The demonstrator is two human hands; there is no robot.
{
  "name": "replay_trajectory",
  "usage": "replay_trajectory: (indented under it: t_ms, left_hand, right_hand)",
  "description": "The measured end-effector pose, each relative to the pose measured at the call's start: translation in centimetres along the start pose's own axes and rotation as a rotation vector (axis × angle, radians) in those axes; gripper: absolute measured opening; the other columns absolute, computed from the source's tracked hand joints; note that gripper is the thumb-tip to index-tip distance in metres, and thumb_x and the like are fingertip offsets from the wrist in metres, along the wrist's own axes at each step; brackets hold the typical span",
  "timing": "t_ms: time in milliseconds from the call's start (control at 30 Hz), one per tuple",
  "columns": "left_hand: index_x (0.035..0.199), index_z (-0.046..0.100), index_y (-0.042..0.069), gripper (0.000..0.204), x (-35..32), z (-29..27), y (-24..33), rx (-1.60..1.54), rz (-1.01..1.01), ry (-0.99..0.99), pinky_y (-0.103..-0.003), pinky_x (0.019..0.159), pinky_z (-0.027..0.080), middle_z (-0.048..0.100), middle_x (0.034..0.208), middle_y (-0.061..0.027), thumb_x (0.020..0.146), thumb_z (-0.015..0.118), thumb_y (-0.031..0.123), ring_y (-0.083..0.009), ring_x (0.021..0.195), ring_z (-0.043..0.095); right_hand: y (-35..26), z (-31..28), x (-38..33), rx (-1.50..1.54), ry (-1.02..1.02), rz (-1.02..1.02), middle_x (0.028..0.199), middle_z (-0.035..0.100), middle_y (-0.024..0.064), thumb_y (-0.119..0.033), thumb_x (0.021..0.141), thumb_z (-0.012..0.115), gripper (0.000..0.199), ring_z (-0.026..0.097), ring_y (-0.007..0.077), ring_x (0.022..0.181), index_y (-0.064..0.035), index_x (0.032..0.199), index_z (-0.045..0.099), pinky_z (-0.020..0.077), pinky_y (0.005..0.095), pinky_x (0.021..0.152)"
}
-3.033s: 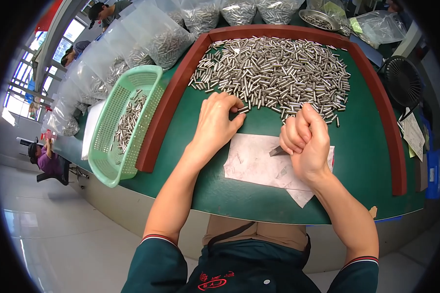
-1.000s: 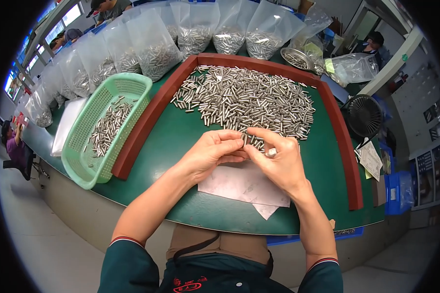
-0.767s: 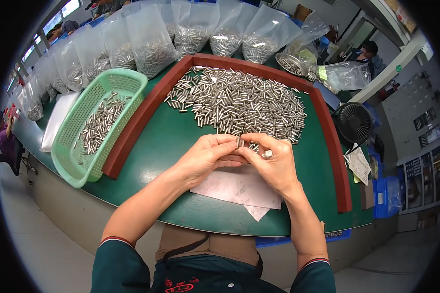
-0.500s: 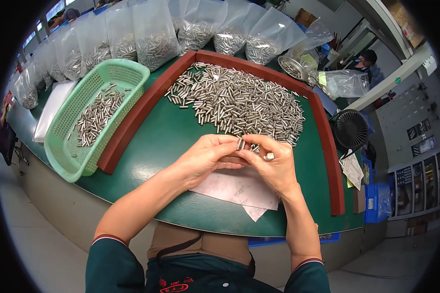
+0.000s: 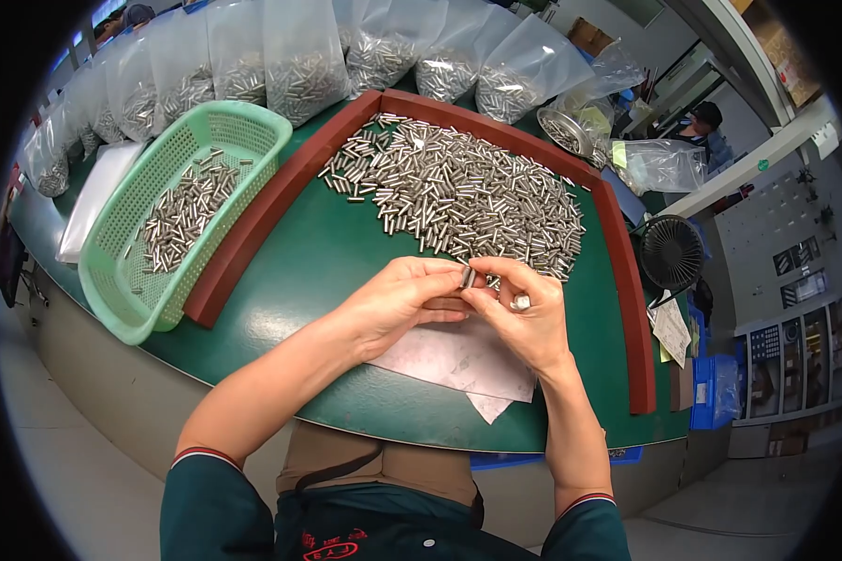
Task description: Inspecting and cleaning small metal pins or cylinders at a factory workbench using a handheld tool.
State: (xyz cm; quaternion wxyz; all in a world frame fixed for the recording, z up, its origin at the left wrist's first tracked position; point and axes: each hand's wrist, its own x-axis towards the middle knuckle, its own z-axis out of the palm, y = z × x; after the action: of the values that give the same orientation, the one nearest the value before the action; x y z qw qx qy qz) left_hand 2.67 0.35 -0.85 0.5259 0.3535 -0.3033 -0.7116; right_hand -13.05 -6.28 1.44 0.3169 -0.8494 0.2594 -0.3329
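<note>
Just in front of the pile of short metal pins [image 5: 477,187], my two hands meet at the fingertips. A few shiny metal pins [image 5: 468,278] stand side by side between them. My left hand [image 5: 412,292] pinches them with thumb and forefinger, its other fingers curled underneath. From the other side, the thumb and forefinger of my right hand [image 5: 526,304] close on the same pins. A small whitish bit [image 5: 520,302] shows among the right hand's curled fingers; I cannot tell what it is. Beneath the hands lies a creased whitish cloth or paper sheet [image 5: 458,360] on the green table [image 5: 281,280].
Dark red bars [image 5: 262,220] frame the pile on three sides. At the left stands a green perforated basket [image 5: 243,122] with more pins. Clear bags [image 5: 304,75] of pins line the back. A black fan [image 5: 672,252] is at the right; a person [image 5: 706,122] sits beyond.
The view has shifted slightly. Both hands keep their hold, and the pins between the fingertips have tilted or turned a little.
</note>
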Motion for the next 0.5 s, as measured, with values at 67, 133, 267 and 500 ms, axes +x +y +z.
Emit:
replay_trajectory:
  t_ms: [67,133,267,500]
  left_hand:
    - [0.095,0.059,0.005,0.024,0.07,-0.05,-0.05,-0.008,-0.003,-0.005,-0.028,0.082,0.043,0.06,0.092,-0.0044,0.088,0.048,0.025,-0.0115,0.087,0.056]
    - [0.095,0.059,0.005,0.024,0.11,-0.18,-0.16,-0.015,-0.006,-0.007,-0.028,0.083,0.043,0.06,0.092,-0.0047,0.088,0.048,0.025,-0.012,0.087,0.056]
    - [0.095,0.059,0.004,0.024,0.13,-0.4,-0.27,-0.1,-0.046,-0.037,-0.029,0.084,0.043,0.059,0.093,-0.0053,0.088,0.047,0.024,-0.0134,0.088,0.056]
    - [0.096,0.058,0.004,0.024,0.18,-0.24,-0.05,-0.111,-0.075,-0.039,-0.029,0.082,0.044,0.059,0.093,-0.0051,0.088,0.047,0.023,-0.0127,0.087,0.056]
  right_hand:
    - [-0.06,-0.05,-0.04,-0.013,-0.009,0.009,0.065,0.06,0.0049,-0.003,0.066,0.068,0.028,0.047,0.0055,0.047,-0.0026,0.093,0.062,0.0396,0.0198,0.044]
    - [-0.08,0.04,-0.05,-0.023,-0.019,0.018,0.066,0.061,0.0054,-0.003,0.066,0.068,0.027,0.05,0.0056,0.048,-0.0022,0.093,0.062,0.0409,0.0196,0.044]
    - [-0.06,0.17,-0.08,-0.009,-0.014,-0.005,0.067,0.062,0.007,-0.003,0.067,0.068,0.027,0.057,0.0075,0.054,-0.0011,0.093,0.061,0.0455,0.02,0.049]
    - [0.19,0.24,-0.06,-0.048,0.0,-0.047,0.067,0.062,0.0073,-0.003,0.067,0.069,0.027,0.057,0.0077,0.053,-0.0012,0.092,0.061,0.0456,0.0206,0.048]
